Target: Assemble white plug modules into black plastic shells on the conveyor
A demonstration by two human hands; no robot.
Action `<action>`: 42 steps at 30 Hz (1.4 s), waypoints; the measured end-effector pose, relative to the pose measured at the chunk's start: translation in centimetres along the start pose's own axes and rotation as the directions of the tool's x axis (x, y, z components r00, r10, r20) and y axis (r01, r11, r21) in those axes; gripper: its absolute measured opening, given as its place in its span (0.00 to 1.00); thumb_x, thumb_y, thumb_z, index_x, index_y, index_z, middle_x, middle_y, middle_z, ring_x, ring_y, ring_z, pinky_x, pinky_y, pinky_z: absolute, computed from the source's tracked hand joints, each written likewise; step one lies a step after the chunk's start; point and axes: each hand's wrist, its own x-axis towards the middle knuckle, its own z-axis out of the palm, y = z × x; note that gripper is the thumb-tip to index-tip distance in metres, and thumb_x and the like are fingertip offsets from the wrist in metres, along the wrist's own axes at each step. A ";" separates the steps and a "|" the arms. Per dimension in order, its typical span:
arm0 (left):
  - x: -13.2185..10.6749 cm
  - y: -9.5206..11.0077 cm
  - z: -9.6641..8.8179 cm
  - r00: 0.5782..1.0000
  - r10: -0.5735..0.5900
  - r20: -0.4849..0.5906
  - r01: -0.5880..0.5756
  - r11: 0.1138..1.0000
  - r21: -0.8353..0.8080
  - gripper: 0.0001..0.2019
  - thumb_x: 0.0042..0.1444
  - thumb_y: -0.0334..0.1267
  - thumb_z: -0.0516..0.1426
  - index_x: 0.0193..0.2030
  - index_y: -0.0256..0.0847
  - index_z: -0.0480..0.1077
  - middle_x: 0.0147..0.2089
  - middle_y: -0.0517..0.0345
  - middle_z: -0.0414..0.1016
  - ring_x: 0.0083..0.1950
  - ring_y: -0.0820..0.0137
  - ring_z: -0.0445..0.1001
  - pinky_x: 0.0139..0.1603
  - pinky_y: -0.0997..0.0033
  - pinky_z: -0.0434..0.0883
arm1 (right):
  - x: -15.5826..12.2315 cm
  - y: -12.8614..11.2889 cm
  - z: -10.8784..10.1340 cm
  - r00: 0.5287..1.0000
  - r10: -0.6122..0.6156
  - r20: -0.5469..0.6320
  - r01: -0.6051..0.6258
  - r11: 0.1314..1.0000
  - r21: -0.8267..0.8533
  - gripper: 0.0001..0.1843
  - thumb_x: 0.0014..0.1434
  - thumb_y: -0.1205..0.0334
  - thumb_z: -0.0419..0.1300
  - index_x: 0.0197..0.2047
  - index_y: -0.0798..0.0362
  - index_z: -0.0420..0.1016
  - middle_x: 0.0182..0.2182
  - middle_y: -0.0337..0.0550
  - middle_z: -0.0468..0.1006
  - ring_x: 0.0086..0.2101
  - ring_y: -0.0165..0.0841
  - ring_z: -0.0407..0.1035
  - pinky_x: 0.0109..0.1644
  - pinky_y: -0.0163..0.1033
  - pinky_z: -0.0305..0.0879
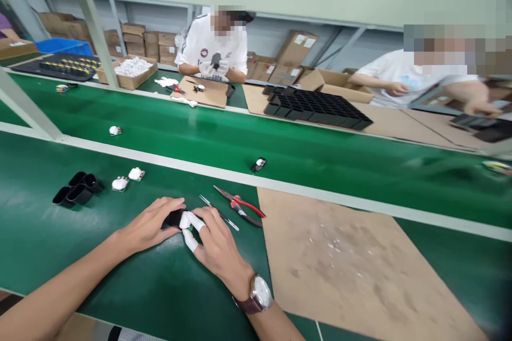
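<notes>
Your left hand (154, 224) and right hand (218, 245) both pinch 1 small black part (174, 218) on the green table (120, 277), just beside the tweezers (219, 213) and red pliers (240, 206). White caps cover 2 right fingertips (186, 220).

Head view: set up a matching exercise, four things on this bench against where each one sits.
Things: 1 red-handled pliers; 2 black plastic housings; 3 small black part; 4 black tray.
Places: A between left hand and right hand; B beyond the conveyor belt; C left of the white parts; D beside the tweezers.
Pairs: 1-D, 2-C, 3-A, 4-B.
</notes>
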 end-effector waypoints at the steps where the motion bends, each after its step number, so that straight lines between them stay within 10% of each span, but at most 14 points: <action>1: 0.0 0.0 0.1 1.000 -0.003 -0.003 0.003 1.000 0.007 0.33 0.70 0.38 0.61 0.77 0.50 0.53 0.63 0.46 0.78 0.65 0.55 0.75 0.64 0.49 0.75 | -0.1 0.0 0.0 1.000 -0.002 0.023 0.002 1.000 -0.004 0.16 0.68 0.71 0.59 0.58 0.51 0.70 0.52 0.55 0.78 0.51 0.45 0.72 0.53 0.55 0.77; 14: 0.5 -1.1 0.6 0.999 0.022 -0.035 -0.020 0.998 0.067 0.29 0.70 0.49 0.60 0.73 0.50 0.59 0.63 0.50 0.79 0.64 0.54 0.77 0.63 0.49 0.78 | -0.8 1.8 0.7 0.998 -0.048 0.037 0.051 0.996 -0.075 0.10 0.72 0.57 0.62 0.48 0.56 0.77 0.54 0.53 0.79 0.53 0.42 0.70 0.54 0.47 0.77; 42: 0.6 -0.4 0.7 0.998 -0.051 -0.036 0.047 0.995 -0.089 0.25 0.69 0.43 0.62 0.69 0.50 0.61 0.62 0.50 0.76 0.63 0.57 0.77 0.61 0.52 0.79 | 0.2 1.8 -0.4 0.996 -0.001 -0.091 0.026 0.962 0.271 0.18 0.67 0.70 0.66 0.58 0.49 0.72 0.53 0.53 0.79 0.52 0.43 0.74 0.54 0.56 0.78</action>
